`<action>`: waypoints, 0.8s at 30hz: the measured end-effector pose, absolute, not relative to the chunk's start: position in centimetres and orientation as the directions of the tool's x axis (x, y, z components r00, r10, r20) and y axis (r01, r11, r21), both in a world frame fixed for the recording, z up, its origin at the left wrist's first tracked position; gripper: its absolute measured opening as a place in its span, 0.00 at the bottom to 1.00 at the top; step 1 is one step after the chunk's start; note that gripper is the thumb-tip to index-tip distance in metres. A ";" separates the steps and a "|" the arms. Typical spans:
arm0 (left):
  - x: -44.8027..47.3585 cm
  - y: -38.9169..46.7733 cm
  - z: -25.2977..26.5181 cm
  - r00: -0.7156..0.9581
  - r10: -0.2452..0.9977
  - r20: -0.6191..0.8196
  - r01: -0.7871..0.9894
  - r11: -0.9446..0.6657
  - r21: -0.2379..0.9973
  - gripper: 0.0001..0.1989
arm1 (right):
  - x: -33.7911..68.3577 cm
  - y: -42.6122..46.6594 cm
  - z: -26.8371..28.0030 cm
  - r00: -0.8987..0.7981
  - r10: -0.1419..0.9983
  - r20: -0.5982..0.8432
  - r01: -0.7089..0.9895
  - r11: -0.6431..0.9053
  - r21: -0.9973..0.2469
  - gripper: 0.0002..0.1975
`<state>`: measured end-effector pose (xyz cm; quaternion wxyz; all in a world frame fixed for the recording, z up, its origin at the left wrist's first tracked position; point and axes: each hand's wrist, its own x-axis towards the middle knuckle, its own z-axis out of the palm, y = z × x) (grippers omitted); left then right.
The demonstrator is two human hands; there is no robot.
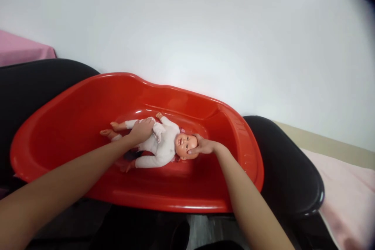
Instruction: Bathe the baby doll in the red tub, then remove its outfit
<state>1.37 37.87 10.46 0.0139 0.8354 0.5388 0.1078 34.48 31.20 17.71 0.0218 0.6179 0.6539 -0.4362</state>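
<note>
A baby doll (165, 146) in white clothing lies on its back inside a red plastic baby bathtub (70, 125). Its head is to the right and its bare feet to the left. At the top of the head, my right hand (203, 145) cups it, with the thumb on the near side. My left hand (143, 131) rests over the doll's belly and hips, closed on a small whitish cloth (158, 131) that spills out beside the fingers. The fingertips there are partly hidden.
Black padded chairs (288, 164) stand under the tub's two ends. A white wall (190, 27) rises directly behind it. Pink cloth (23, 49) covers a surface at the left, and paler pink fabric (345, 187) lies at the right. Grey floor shows below.
</note>
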 end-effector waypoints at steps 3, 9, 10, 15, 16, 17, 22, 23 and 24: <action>1.1 38.0 10.5 0.382 0.911 0.157 0.905 -0.403 0.138 0.17 | 34.2 31.1 18.0 -0.195 0.793 -0.578 0.865 -0.139 -0.482 0.64; 1.7 37.9 10.4 0.463 0.865 0.196 0.876 -0.480 0.049 0.19 | 33.7 30.9 18.9 -0.195 0.781 -0.593 0.871 -0.140 -0.471 0.65; 2.0 37.7 10.5 0.506 0.839 0.201 0.849 -0.526 0.055 0.18 | 33.6 30.9 19.0 -0.194 0.781 -0.593 0.876 -0.134 -0.463 0.65; 3.8 35.6 11.3 0.682 0.715 0.153 0.688 -0.698 0.198 0.15 | 33.6 31.2 18.8 -0.194 0.780 -0.595 0.902 -0.096 -0.420 0.65; 4.0 35.3 11.4 0.687 0.710 0.153 0.676 -0.702 0.225 0.16 | 33.6 31.3 18.6 -0.193 0.781 -0.594 0.902 -0.097 -0.421 0.65; 4.2 35.1 11.4 0.685 0.712 0.154 0.671 -0.699 0.248 0.16 | 33.7 31.4 18.5 -0.192 0.782 -0.593 0.901 -0.099 -0.423 0.65; 4.1 35.8 10.4 0.655 0.745 0.128 0.695 -0.660 0.285 0.16 | 33.6 31.2 18.8 -0.177 0.782 -0.598 0.900 -0.117 -0.420 0.67; 4.1 36.1 10.1 0.651 0.750 0.118 0.704 -0.654 0.276 0.17 | 33.6 31.1 19.0 -0.172 0.777 -0.605 0.900 -0.126 -0.416 0.66; 4.1 36.2 9.9 0.647 0.755 0.107 0.713 -0.649 0.266 0.18 | 33.5 31.0 19.2 -0.167 0.775 -0.610 0.900 -0.133 -0.415 0.66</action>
